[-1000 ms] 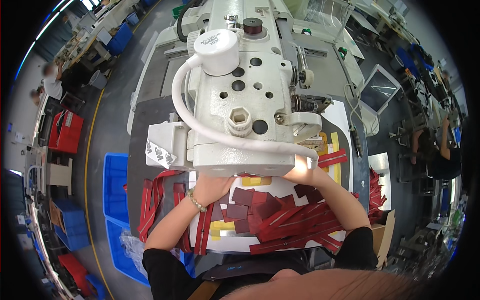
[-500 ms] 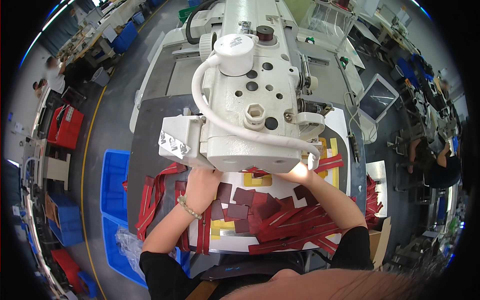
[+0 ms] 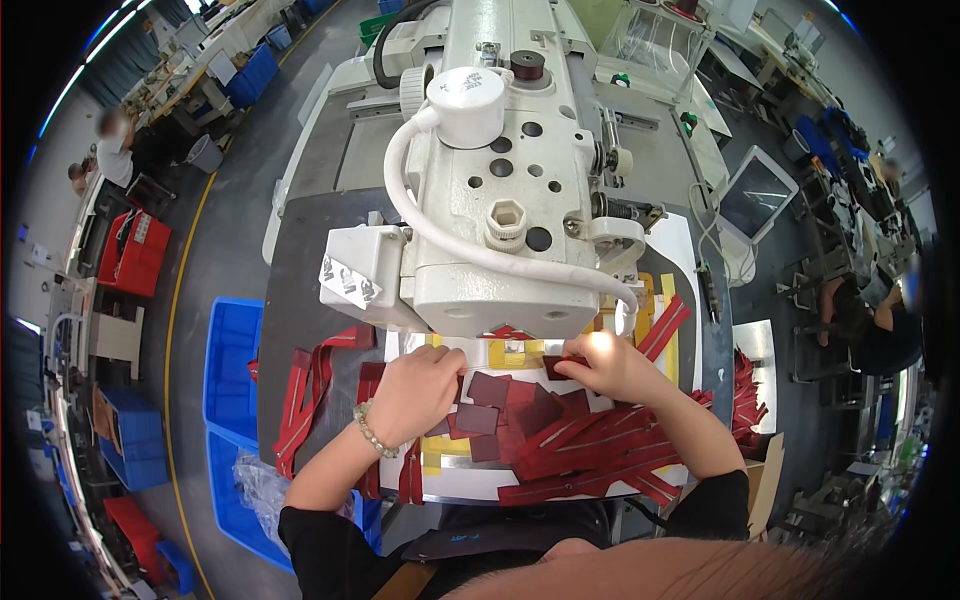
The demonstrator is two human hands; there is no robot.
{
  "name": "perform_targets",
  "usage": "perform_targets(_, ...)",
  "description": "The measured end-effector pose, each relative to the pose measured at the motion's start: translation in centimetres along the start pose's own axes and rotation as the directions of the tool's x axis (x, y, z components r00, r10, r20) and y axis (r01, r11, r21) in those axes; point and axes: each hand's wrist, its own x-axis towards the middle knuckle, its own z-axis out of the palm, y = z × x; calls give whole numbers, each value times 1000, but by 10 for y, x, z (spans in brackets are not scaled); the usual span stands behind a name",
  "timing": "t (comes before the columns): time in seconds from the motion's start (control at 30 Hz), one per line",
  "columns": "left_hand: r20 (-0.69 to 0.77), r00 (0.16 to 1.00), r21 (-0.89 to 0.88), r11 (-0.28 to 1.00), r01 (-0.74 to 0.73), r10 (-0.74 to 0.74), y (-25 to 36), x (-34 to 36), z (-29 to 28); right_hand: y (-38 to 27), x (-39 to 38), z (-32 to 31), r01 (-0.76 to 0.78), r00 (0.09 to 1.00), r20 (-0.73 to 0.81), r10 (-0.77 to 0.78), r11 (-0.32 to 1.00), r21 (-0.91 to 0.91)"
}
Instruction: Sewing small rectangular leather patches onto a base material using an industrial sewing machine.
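Two hands at the near edge of a machine head, a dark red patch at the right fingertips

The right hand [image 3: 618, 368] is to the right, just in front of the white machine head [image 3: 500, 290], its thumb and forefinger pinching a dark red patch [image 3: 553, 369]. The left hand [image 3: 425, 392], wearing a beaded bracelet [image 3: 372, 432] at the wrist, is to the left with its fingers curled inward; whether it grips anything I cannot tell.

Between the hands, a small yellow plate [image 3: 497, 358] shows at the near edge of the machine head. Nearer, loose square patches [image 3: 480, 418] lie overlapping on the white sheet [image 3: 470, 490]. To their right, partly under the right forearm, is a heap of red zipper strips [image 3: 590, 440]; more strips [image 3: 295, 420] lie along the left side of the table.

Farther off, a dark red thread spool [image 3: 527, 65] sits atop the machine, and a white hose [image 3: 395, 170] curves down its left side. A screen [image 3: 760, 190] stands at far right, and blue bins [image 3: 225, 360] are left of the table.
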Motion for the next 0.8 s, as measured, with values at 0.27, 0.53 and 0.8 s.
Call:
perform_targets(0.27, -89, 992, 80, 994, -79, 86, 11, 6, -3, -42, -39, -1, 130, 842, -300, -447, 710, -692)
perform_targets(0.53, -153, 973, -51, 985, 165, -171, -6, -31, -68, -134, -24, -53, 185, 969, 134, -208, 969, 162)
perform_targets(0.8, -264, 924, 37, 955, 295, -275, -63, -65, -113, -154, 22, 69, -109, 807, 343, -480, 450, 887)
